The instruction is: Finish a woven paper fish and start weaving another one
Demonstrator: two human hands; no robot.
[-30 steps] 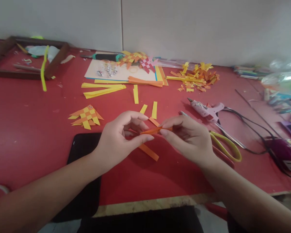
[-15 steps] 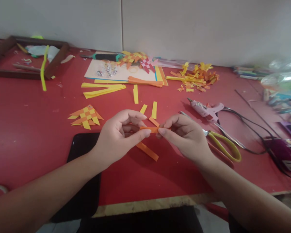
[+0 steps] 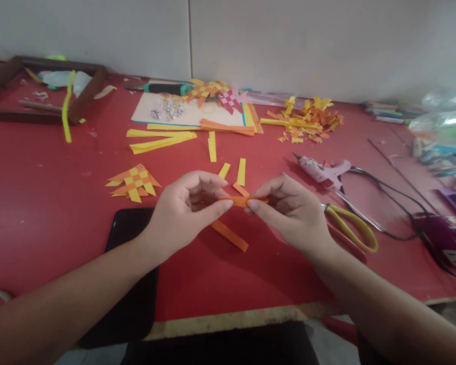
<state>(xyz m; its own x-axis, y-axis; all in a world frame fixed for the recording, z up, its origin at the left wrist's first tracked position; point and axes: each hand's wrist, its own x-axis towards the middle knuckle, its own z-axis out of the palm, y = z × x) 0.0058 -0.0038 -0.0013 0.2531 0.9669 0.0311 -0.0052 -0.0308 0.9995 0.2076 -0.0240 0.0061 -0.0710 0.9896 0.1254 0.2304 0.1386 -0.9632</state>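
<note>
An orange paper strip stretches between my two hands above the red table. My left hand pinches its left end between thumb and fingers. At the other end, my right hand grips it the same way. Below my hands lies a second orange strip, and a short orange piece rests just behind the held one. Short yellow strips lie a little farther back. To the left sits a woven yellow and orange paper fish.
A black tablet-like slab lies under my left forearm. Yellow-handled scissors and a pink glue gun with its cord are at right. Paper scraps, long yellow strips and a brown frame lie farther back.
The held orange strip has tilted a little, so its face looks narrower, and my left thumb has shifted slightly left. The things on the table have stayed put.
</note>
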